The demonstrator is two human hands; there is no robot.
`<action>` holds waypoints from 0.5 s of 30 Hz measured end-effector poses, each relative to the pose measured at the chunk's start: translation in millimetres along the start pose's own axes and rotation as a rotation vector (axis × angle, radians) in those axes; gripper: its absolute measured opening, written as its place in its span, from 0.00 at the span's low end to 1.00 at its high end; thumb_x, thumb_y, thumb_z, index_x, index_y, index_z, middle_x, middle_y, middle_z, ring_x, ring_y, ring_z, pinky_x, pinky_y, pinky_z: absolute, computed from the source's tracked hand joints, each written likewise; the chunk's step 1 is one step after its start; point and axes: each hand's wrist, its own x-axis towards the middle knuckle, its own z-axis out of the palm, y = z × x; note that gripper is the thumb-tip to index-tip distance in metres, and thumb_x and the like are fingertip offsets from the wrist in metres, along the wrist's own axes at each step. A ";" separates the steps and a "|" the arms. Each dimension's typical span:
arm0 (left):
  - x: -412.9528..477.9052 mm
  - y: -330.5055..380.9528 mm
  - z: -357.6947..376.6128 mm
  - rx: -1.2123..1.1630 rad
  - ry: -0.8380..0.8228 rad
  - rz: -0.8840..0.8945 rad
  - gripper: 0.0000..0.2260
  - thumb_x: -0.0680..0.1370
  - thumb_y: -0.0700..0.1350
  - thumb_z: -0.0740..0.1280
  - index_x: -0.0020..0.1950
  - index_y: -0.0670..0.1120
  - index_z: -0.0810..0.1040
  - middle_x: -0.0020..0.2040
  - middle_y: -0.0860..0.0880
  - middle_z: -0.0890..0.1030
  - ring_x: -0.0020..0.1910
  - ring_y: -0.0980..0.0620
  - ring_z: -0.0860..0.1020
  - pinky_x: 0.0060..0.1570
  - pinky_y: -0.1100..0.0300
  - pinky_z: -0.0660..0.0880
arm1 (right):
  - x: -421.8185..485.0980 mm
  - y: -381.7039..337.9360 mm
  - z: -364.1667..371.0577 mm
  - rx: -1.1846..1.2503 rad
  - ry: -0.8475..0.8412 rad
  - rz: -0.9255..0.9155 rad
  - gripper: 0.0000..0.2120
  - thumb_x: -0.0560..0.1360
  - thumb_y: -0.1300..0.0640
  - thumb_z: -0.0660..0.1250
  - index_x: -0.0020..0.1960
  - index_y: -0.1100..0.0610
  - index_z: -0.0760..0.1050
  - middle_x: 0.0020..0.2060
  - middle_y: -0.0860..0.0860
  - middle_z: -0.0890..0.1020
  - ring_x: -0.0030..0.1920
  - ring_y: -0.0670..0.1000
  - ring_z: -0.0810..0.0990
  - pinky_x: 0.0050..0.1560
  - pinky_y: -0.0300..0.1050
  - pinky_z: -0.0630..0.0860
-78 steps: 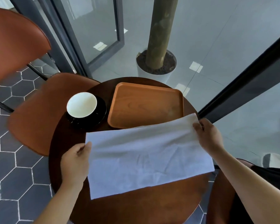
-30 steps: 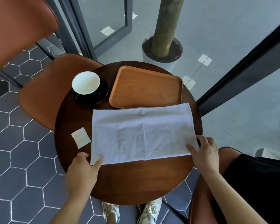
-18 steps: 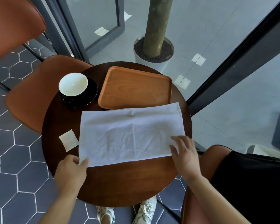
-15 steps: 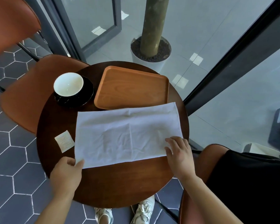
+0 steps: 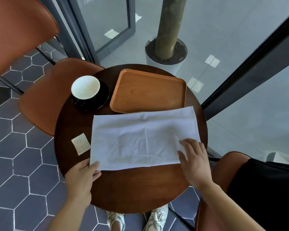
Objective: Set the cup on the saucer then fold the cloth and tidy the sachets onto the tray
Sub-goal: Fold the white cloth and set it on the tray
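Note:
A white cup (image 5: 85, 87) stands on a black saucer (image 5: 102, 99) at the far left of the round dark table (image 5: 132, 189). Beside it lies an empty wooden tray (image 5: 148, 92). A white cloth (image 5: 137, 139), folded into a long rectangle, lies flat across the table's middle, its far edge over the tray's near rim. My left hand (image 5: 80, 180) pinches the cloth's near left corner. My right hand (image 5: 193, 160) rests on the near right corner, fingers spread, with a bit of the cloth raised beside them. One pale sachet (image 5: 80, 144) lies left of the cloth.
A brown chair (image 5: 45, 97) stands against the table's left side, and another brown seat (image 5: 223, 165) is at the near right. Behind the table are a potted tree trunk (image 5: 165, 62) and glass doors. My feet show under the near edge.
The cloth was folded in half toward me and laid flat, uncovering the sachet. My right hand slid inward onto the near right corner; my left hand stays at the near left corner.

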 end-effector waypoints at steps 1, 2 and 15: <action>-2.0 0.6 1.7 -0.004 0.001 0.011 0.10 0.76 0.36 0.73 0.57 0.41 0.82 0.45 0.43 0.87 0.40 0.50 0.84 0.39 0.57 0.81 | 2.5 -18.9 2.3 0.154 -0.037 0.039 0.17 0.78 0.58 0.69 0.66 0.55 0.75 0.62 0.50 0.76 0.58 0.52 0.76 0.57 0.48 0.77; -3.8 1.1 3.8 -0.007 0.006 0.023 0.11 0.76 0.37 0.73 0.58 0.41 0.82 0.47 0.43 0.86 0.41 0.50 0.84 0.39 0.57 0.81 | 4.1 -38.3 5.2 0.312 -0.098 0.086 0.17 0.79 0.57 0.67 0.67 0.52 0.73 0.63 0.47 0.74 0.57 0.46 0.77 0.55 0.40 0.77; -66.7 50.2 43.7 0.329 -0.063 0.496 0.15 0.75 0.44 0.73 0.44 0.66 0.78 0.42 0.59 0.84 0.43 0.64 0.81 0.40 0.66 0.75 | 52.2 -101.1 14.4 0.893 -0.304 0.454 0.10 0.81 0.56 0.65 0.60 0.55 0.79 0.49 0.51 0.86 0.48 0.52 0.85 0.50 0.46 0.83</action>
